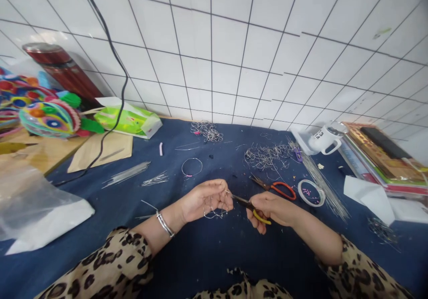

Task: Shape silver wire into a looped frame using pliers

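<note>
My left hand (210, 198) pinches a bent piece of thin silver wire (214, 213), whose loops hang below the fingers. My right hand (269, 207) is wrapped round a pair of pliers (261, 216) with yellow handles. The pliers' narrow jaws point left and meet the wire close to my left fingertips; I cannot tell whether they grip it. Beyond my hands lies a wire ring (192, 168) with a small pink part on it. Red-handled cutters (283, 190) rest just past my right hand.
Tangled wire (267, 156) and a smaller wire heap (207, 132) lie farther back. Straight wires (129, 174) are bundled at left, longer ones (323, 185) at right. A round dish (311, 193) holds small beads. A white mug (327, 138) stands back right; a black cable (123, 89) crosses the left.
</note>
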Demonstrator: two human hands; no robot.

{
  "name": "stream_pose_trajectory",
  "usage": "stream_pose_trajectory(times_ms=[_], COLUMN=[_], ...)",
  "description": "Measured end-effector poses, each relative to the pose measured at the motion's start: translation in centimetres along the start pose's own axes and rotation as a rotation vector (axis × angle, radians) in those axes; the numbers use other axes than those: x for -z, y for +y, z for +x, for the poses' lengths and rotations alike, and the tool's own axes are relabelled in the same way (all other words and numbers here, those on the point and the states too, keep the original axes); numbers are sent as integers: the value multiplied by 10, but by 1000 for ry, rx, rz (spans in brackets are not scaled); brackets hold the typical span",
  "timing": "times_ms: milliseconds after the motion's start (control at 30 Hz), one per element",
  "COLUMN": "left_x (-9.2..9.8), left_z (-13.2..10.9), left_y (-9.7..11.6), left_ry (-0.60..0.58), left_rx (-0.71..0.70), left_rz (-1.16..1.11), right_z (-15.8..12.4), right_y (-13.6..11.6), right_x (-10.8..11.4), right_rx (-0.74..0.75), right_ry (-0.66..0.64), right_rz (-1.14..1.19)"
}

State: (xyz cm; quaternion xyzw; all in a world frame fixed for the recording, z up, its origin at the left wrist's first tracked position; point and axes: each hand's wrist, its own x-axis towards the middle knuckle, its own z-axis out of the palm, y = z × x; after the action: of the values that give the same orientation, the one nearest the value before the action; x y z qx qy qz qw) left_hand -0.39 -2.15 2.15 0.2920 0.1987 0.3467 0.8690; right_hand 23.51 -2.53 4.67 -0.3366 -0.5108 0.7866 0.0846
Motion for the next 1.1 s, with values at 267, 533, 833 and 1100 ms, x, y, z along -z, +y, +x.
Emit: stream_pose_trajectory(times_ms=[267,533,833,1100], left_x=[4,1,1,0], left_z=[-3,-3,-3,-3], left_y=[-1,-4,-7,-7], left_ry=[-69,-97,-122,-142], left_rx=[85,106,102,105], left_rz=[46,19,-28,-48], right_z=[7,9,9,10], right_y=[8,9,9,11], right_x=[-2,-6,-7,-9], right_rx=[-3,-4,-11,2], right_ry=[-82,-35,-55,-98], right_rz=[151,140,177,225])
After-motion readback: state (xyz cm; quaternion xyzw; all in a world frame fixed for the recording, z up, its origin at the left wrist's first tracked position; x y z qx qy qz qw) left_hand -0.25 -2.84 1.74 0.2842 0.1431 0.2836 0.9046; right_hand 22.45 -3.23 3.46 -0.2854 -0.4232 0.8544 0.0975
